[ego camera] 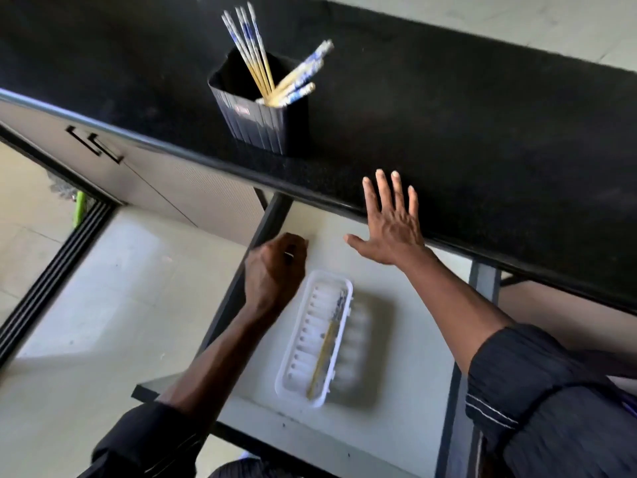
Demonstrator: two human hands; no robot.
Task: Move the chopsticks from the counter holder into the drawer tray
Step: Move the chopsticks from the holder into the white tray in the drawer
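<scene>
A dark ribbed holder (262,115) stands on the black counter (482,139) near its front edge. Several chopsticks (255,53) with blue-and-white tops lean out of it, some upright, some tilted right. Below, the open drawer (406,339) holds a white plastic tray (315,336) with chopsticks (327,343) lying lengthwise inside. My left hand (275,270) hovers over the drawer's left side, fingers curled, nothing visibly in it. My right hand (389,222) is spread flat, fingers apart, at the counter's front edge above the drawer.
White cabinet fronts with black handles (96,144) run along the left under the counter. A dark sliding-door track (58,267) crosses the pale floor at left. The drawer's dark side rail (451,408) sits by my right sleeve.
</scene>
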